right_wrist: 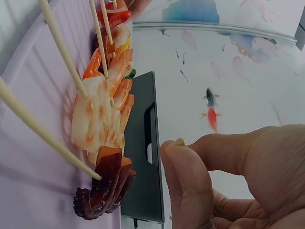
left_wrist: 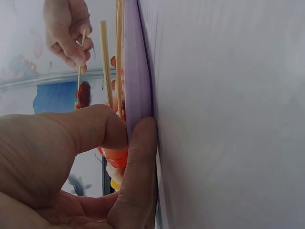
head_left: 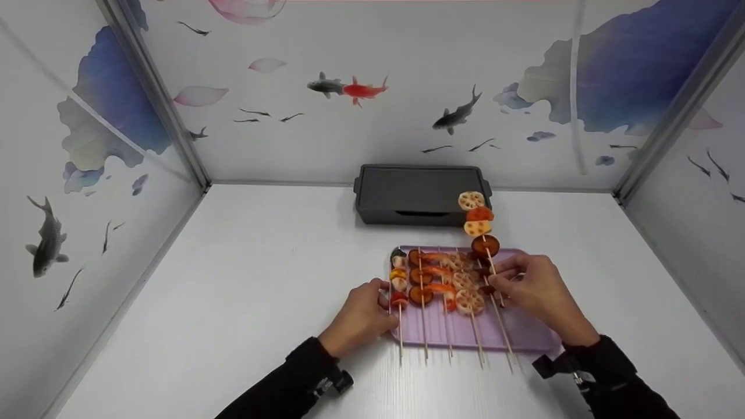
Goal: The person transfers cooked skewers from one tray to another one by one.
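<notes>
My right hand (head_left: 538, 294) pinches a skewer (head_left: 479, 228) near its lower stick end, raised above the tray's right side. It carries a lotus root slice, a red piece, a yellow piece and a brown mushroom-like slice. My left hand (head_left: 359, 317) grips the left edge of the purple tray (head_left: 532, 334), thumb above and fingers at its rim in the left wrist view. Rows of skewers lie on the tray: mixed pieces (head_left: 398, 284), brown slices (head_left: 421, 295), shrimp (head_left: 442, 288), lotus root (head_left: 470, 302). Dark octopus-like pieces (right_wrist: 107, 183) show in the right wrist view.
Behind the tray, against the back wall, stands a dark grey rectangular box (head_left: 416, 195) with side handles. The white tabletop (head_left: 262, 262) spreads around the tray. Printed panels enclose the table at the back and both sides. Skewer sticks jut over the tray's front edge.
</notes>
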`<action>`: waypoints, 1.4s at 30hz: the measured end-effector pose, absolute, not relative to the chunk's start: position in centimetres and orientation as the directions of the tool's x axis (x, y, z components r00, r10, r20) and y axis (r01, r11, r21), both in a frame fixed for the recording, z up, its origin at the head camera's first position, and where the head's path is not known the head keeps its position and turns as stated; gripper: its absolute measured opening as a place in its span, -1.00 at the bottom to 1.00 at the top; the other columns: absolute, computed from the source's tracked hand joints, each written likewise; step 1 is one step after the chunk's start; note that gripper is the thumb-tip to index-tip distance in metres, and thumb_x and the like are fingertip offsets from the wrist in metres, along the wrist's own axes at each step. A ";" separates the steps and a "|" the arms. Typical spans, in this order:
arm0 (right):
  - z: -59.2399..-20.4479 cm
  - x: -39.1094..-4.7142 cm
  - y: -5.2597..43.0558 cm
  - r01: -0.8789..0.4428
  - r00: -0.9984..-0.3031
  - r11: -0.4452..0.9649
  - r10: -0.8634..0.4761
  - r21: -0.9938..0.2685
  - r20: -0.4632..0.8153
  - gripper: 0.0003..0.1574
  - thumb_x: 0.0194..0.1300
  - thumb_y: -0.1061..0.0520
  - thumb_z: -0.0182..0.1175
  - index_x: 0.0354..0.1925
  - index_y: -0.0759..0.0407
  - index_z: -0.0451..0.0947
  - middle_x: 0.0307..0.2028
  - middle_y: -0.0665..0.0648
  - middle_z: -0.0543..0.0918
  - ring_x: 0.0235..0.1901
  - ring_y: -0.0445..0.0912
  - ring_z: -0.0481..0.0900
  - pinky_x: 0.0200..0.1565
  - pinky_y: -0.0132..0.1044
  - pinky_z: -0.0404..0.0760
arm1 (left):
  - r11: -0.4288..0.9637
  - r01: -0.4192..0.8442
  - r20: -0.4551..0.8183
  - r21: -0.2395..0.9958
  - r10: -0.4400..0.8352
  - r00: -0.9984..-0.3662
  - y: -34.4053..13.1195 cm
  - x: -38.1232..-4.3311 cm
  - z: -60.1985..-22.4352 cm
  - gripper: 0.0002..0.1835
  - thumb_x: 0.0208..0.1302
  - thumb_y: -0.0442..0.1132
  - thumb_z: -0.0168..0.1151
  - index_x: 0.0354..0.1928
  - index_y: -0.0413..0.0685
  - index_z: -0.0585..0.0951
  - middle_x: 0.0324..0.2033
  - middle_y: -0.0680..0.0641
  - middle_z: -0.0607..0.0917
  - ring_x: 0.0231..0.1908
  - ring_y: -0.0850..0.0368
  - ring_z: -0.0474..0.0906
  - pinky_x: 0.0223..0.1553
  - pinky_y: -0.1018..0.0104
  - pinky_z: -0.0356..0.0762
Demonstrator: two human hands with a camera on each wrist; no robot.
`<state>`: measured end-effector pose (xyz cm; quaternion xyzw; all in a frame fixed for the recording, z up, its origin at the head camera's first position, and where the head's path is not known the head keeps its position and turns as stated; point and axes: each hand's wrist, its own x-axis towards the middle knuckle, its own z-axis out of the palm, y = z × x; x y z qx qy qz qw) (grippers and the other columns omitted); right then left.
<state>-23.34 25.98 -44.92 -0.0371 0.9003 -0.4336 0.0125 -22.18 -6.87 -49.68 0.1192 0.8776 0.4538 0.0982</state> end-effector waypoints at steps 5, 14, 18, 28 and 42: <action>-44.9 -22.7 26.5 -0.053 -0.998 0.650 -0.065 -0.758 0.014 -0.76 0.28 0.06 0.33 -0.17 0.20 0.64 -0.27 0.17 0.71 -0.39 -0.05 0.70 -0.43 -0.26 0.68 | 0.576 0.138 -0.051 0.806 0.299 -0.953 -6.8 -22.2 -49.7 -0.30 -0.09 -0.35 0.34 0.23 -0.24 0.45 -0.32 -0.07 0.69 -0.48 0.22 0.54 -0.47 0.36 0.53; -44.7 -21.9 27.3 -0.018 -0.998 0.605 -0.062 -0.796 -0.024 -0.71 0.30 0.05 0.32 -0.13 0.25 0.63 -0.27 0.22 0.70 -0.35 0.06 0.75 -0.39 -0.23 0.73 | 0.597 0.152 -0.044 0.788 0.301 -0.953 -6.7 -22.4 -49.4 -0.30 -0.07 -0.33 0.33 0.24 -0.25 0.45 -0.31 -0.07 0.68 -0.46 0.23 0.53 -0.46 0.38 0.51; -44.6 -21.5 27.6 -0.001 -0.997 0.589 -0.061 -0.808 -0.043 -0.66 0.30 0.03 0.32 -0.11 0.26 0.62 -0.27 0.24 0.70 -0.34 0.11 0.75 -0.38 -0.24 0.74 | 0.614 0.172 -0.030 0.770 0.304 -0.952 -6.7 -22.5 -49.4 -0.31 -0.05 -0.31 0.32 0.24 -0.25 0.45 -0.28 -0.08 0.67 -0.41 0.21 0.50 -0.41 0.38 0.49; -44.5 -20.8 28.1 0.029 -0.997 0.617 -0.038 -0.787 -0.066 -0.68 0.30 0.05 0.31 -0.12 0.27 0.62 -0.25 0.29 0.70 -0.37 0.07 0.76 -0.41 -0.26 0.73 | 0.592 0.150 -0.045 0.792 0.302 -0.952 -6.6 -22.4 -49.5 -0.31 -0.06 -0.34 0.32 0.24 -0.25 0.45 -0.29 -0.09 0.66 -0.43 0.22 0.51 -0.46 0.38 0.50; -45.1 -20.1 28.9 0.065 -0.994 0.642 -0.028 -0.764 -0.108 -0.63 0.28 0.02 0.34 -0.10 0.29 0.61 -0.25 0.24 0.71 -0.37 0.00 0.75 -0.42 -0.27 0.72 | 0.576 0.150 -0.040 0.803 0.304 -0.952 -6.9 -22.1 -49.7 -0.32 -0.06 -0.33 0.34 0.22 -0.23 0.46 -0.30 -0.09 0.68 -0.45 0.23 0.53 -0.46 0.38 0.52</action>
